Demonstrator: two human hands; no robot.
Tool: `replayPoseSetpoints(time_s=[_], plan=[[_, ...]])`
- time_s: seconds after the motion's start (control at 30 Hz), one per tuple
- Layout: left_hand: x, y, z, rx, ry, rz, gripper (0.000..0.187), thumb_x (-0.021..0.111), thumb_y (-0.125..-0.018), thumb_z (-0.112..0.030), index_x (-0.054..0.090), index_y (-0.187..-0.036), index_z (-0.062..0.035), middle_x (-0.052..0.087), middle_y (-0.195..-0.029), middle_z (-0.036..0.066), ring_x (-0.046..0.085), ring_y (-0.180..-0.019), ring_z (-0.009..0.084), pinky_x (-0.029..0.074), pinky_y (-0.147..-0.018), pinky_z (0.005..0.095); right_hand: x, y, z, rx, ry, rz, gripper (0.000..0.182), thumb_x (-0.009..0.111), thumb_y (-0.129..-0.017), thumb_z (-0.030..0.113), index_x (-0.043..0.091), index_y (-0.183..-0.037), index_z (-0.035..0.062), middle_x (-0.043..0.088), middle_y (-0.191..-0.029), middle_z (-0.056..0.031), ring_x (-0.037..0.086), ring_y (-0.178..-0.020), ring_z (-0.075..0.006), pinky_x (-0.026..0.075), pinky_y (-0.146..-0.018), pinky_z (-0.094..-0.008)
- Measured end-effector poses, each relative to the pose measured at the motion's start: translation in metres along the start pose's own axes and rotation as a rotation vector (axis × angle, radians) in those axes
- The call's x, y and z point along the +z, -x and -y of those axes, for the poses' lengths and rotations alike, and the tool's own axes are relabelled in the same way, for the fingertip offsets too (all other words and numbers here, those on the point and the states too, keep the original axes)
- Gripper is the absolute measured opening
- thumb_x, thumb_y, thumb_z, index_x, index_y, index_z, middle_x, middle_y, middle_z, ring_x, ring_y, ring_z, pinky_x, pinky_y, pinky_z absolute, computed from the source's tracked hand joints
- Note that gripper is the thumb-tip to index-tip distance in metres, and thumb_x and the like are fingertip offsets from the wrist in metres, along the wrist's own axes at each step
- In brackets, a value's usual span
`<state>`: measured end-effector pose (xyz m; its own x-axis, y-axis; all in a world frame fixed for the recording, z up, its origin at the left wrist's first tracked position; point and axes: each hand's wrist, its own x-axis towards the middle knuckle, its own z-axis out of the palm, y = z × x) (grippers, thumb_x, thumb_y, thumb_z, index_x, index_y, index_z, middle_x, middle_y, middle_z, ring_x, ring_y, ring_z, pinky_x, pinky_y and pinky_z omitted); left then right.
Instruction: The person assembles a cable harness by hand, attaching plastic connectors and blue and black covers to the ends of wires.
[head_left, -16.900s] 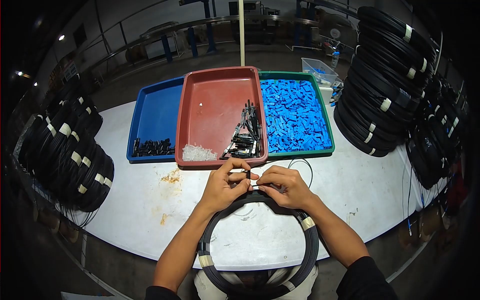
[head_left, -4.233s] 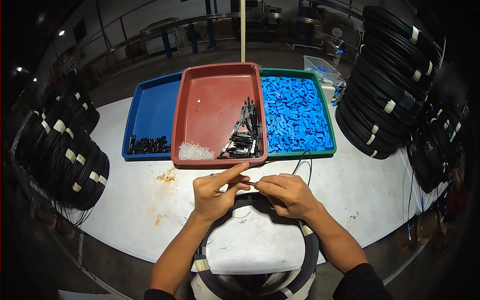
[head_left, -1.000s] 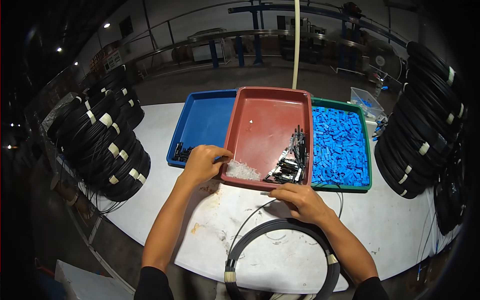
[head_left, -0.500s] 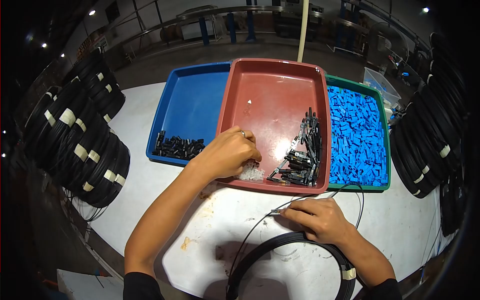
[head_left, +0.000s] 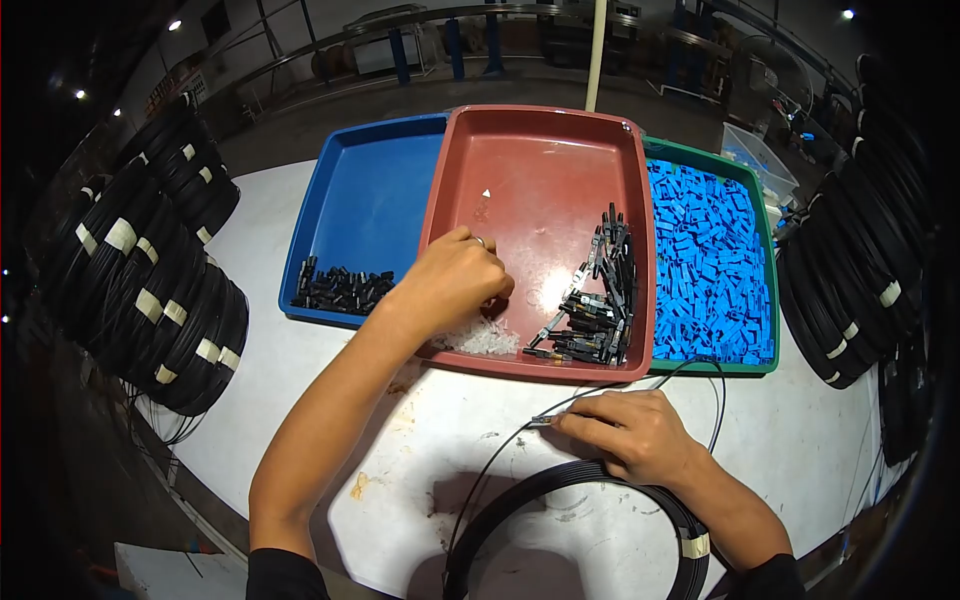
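My left hand [head_left: 455,283] is over the near left part of the red tray [head_left: 437,215], its fingers curled together; anything between the fingertips is hidden. Just below it lies a pile of small clear-white plastic pieces [head_left: 485,338]. My right hand [head_left: 632,432] pinches a small grey-and-black cable connector [head_left: 541,421] between thumb and fingers, above the white table. A thin black cable runs from there, and the coil of black cable [head_left: 540,487] lies beneath this hand. Black connectors [head_left: 600,320] are heaped at the red tray's right side.
The blue tray [head_left: 375,195] on the left holds small black parts [head_left: 345,290]. On the right, a green tray [head_left: 769,250] is filled with blue clips [head_left: 705,265]. Stacks of taped cable coils [head_left: 150,290] stand at both table sides. A clear bin [head_left: 760,160] sits behind.
My left hand has lifted slightly away from the clear-white pieces, showing more of the pile. My right hand keeps its pinch on the connector. The view has shifted a little.
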<state>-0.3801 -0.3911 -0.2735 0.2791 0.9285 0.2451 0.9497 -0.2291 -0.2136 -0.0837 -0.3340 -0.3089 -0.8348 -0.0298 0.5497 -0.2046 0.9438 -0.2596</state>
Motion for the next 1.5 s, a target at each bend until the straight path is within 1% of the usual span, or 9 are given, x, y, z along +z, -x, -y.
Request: replayPoseSetpoints(time_s=[0.03, 0.27, 0.37, 0.67, 0.8, 0.87, 0.97, 1.27, 1.5], plan=[[-0.006, 0.001, 0.001, -0.006, 0.020, -0.004, 0.026, 0.075, -0.065, -0.005, 0.080, -0.089, -0.0132, 0.075, -0.086, 0.000, 0.066, -0.093, 0.0210, 0.047, -0.083, 0.0341, 0.000, 0.000, 0.000, -0.001, -0.002, 0.003, 0.031, 0.072, -0.080, 0.011, 0.073, -0.110, 0.0103, 0.070, -0.097, -0.0071, 0.071, -0.077, -0.0239, 0.057, -0.062, -0.0345], [-0.016, 0.002, 0.002, -0.029, 0.112, 0.022, 0.024, 0.074, -0.068, -0.002, 0.081, -0.088, -0.0123, 0.077, -0.088, 0.002, 0.066, -0.093, 0.0227, 0.048, -0.082, 0.0365, -0.001, 0.000, 0.000, 0.001, -0.005, 0.015, 0.035, 0.072, -0.079, 0.010, 0.072, -0.114, 0.0109, 0.071, -0.099, -0.0072, 0.071, -0.079, -0.0240, 0.058, -0.064, -0.0345], [-0.006, 0.002, -0.005, -0.031, 0.077, 0.092, 0.019, 0.078, -0.069, -0.014, 0.082, -0.088, -0.0127, 0.076, -0.085, 0.003, 0.066, -0.093, 0.0232, 0.048, -0.083, 0.0389, -0.001, 0.001, 0.000, 0.004, -0.003, 0.024, 0.036, 0.071, -0.078, 0.010, 0.072, -0.114, 0.0109, 0.071, -0.099, -0.0073, 0.071, -0.079, -0.0243, 0.059, -0.064, -0.0347], [0.002, 0.004, -0.017, -0.088, 0.033, 0.066, 0.016, 0.079, -0.072, -0.021, 0.081, -0.085, -0.0121, 0.075, -0.083, 0.005, 0.066, -0.093, 0.0235, 0.047, -0.083, 0.0389, 0.000, 0.001, -0.001, -0.002, 0.009, 0.031, 0.035, 0.071, -0.079, 0.010, 0.072, -0.114, 0.0105, 0.071, -0.099, -0.0071, 0.071, -0.079, -0.0235, 0.058, -0.064, -0.0346], [-0.002, 0.001, -0.029, -0.106, 0.057, 0.042, 0.014, 0.079, -0.073, -0.021, 0.081, -0.084, -0.0122, 0.076, -0.083, 0.005, 0.067, -0.092, 0.0239, 0.047, -0.083, 0.0398, 0.000, 0.001, 0.000, -0.003, 0.000, 0.026, 0.034, 0.071, -0.080, 0.010, 0.072, -0.113, 0.0102, 0.071, -0.099, -0.0067, 0.071, -0.078, -0.0231, 0.058, -0.064, -0.0343], [0.000, -0.001, -0.034, -0.198, 0.041, 0.101, 0.011, 0.079, -0.073, -0.018, 0.081, -0.082, -0.0123, 0.075, -0.080, 0.006, 0.068, -0.089, 0.0252, 0.048, -0.081, 0.0403, 0.000, 0.000, 0.000, -0.003, 0.004, 0.028, 0.033, 0.070, -0.080, 0.010, 0.072, -0.113, 0.0102, 0.071, -0.099, -0.0066, 0.071, -0.078, -0.0231, 0.058, -0.064, -0.0342], [0.008, -0.001, -0.033, -0.228, 0.069, 0.080, 0.008, 0.078, -0.072, -0.014, 0.081, -0.080, -0.0123, 0.075, -0.076, 0.007, 0.069, -0.086, 0.0263, 0.048, -0.079, 0.0411, -0.002, 0.000, 0.000, -0.007, 0.003, 0.027, 0.033, 0.070, -0.080, 0.010, 0.072, -0.113, 0.0101, 0.071, -0.098, -0.0066, 0.071, -0.078, -0.0232, 0.058, -0.064, -0.0342], [0.005, 0.005, -0.036, -0.282, 0.068, -0.007, 0.007, 0.078, -0.071, -0.012, 0.079, -0.077, -0.0103, 0.074, -0.074, 0.009, 0.068, -0.083, 0.0274, 0.045, -0.073, 0.0424, -0.001, 0.001, 0.000, -0.012, 0.011, 0.034, 0.034, 0.069, -0.080, 0.009, 0.071, -0.114, 0.0108, 0.070, -0.098, -0.0066, 0.070, -0.078, -0.0234, 0.058, -0.065, -0.0346], [0.004, 0.007, -0.030, -0.247, 0.105, 0.016, 0.008, 0.077, -0.073, -0.014, 0.080, -0.079, -0.0105, 0.072, -0.071, 0.010, 0.068, -0.084, 0.0279, 0.044, -0.072, 0.0426, 0.000, 0.002, -0.001, -0.022, 0.014, 0.036, 0.040, 0.068, -0.076, 0.008, 0.070, -0.116, 0.0108, 0.070, -0.099, -0.0070, 0.070, -0.078, -0.0234, 0.058, -0.065, -0.0345]])
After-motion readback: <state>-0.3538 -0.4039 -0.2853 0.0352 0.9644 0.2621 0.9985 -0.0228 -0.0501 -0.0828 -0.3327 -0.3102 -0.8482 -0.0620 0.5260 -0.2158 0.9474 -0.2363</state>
